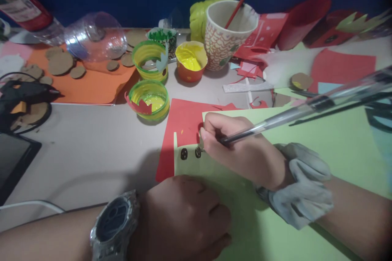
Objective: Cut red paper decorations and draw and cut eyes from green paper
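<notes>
My right hand (241, 147) is closed around a clear-barrelled pen (275, 120). Its tip is at the second of two small black eye-like drawings near the corner of a light green paper sheet (306, 130). Fingers curled into a loose fist, my left hand (186, 216) rests on the same sheet, just below the drawings. Nothing shows in that fist. A red paper (183, 118) lies partly under the green sheet's left edge. A grey fabric band circles my right wrist, and a watch is on my left.
Behind the sheets stand yellow-green ringed cups (150, 100), a small orange cup of yellow paint (191, 63) and a patterned paper cup (228, 34) with a red stick. At left lie a glue gun (24, 94), cardboard discs (59, 63) and a dark tablet-like device (15, 163).
</notes>
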`<state>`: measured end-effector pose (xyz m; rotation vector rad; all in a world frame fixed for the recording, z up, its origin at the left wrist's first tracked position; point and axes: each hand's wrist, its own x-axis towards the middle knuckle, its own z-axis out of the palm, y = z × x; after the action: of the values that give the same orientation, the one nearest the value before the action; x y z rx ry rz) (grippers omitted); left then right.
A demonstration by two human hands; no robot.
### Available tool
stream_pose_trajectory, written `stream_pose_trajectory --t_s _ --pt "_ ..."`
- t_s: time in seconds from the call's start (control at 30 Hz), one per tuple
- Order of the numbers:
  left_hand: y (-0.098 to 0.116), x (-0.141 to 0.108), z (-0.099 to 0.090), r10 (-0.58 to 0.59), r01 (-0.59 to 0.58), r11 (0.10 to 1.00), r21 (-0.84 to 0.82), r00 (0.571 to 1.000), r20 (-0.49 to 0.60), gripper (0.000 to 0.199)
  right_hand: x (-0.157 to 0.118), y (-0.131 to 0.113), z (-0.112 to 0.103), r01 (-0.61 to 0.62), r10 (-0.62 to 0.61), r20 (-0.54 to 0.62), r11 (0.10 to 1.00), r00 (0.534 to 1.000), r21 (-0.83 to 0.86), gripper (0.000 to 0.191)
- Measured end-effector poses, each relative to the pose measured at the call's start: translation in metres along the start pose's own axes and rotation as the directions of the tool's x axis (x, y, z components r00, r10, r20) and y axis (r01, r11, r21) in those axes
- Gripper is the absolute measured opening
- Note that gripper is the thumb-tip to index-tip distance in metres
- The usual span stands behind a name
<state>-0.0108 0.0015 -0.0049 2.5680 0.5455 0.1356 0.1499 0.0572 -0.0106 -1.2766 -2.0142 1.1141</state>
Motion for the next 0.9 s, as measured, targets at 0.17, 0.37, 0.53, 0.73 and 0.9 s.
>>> stream_pose_trajectory --t_s 0.17,0.37,0.53,0.73,0.9 --pt "-0.0010 0.0001 0.0006 0.026 -0.025 1.000 0.003 1.000 -0.014 0.022 -0.0003 -0.0005 -0.0001 0.009 -0.009 -0.008 1.000 1.000 -0.013 0.026" --pt "-0.0006 0.0000 0.0000 0.028 -0.028 1.000 0.013 0.999 -0.025 0.022 -0.0013 -0.0008 -0.0003 -0.014 0.014 0.004 1.000 1.000 -0.004 0.026" --pt "0.0005 0.0005 -0.0006 0.017 -0.016 1.000 0.024 0.999 -0.040 0.021 -0.0001 0.0006 -0.0002 -0.015 0.015 0.010 1.000 1.000 0.018 0.024" --pt "0.0003 0.0015 -0.0008 0.017 -0.017 1.000 0.019 1.000 -0.002 0.022 0.0004 -0.0003 -0.0006 0.007 -0.007 0.003 1.000 1.000 0.004 0.026" --pt "0.0010 -0.0005 -0.0001 0.010 -0.010 1.000 0.015 0.999 -0.032 0.020 -0.0008 -0.0003 -0.0004 0.001 -0.001 0.000 1.000 1.000 -0.006 0.025"
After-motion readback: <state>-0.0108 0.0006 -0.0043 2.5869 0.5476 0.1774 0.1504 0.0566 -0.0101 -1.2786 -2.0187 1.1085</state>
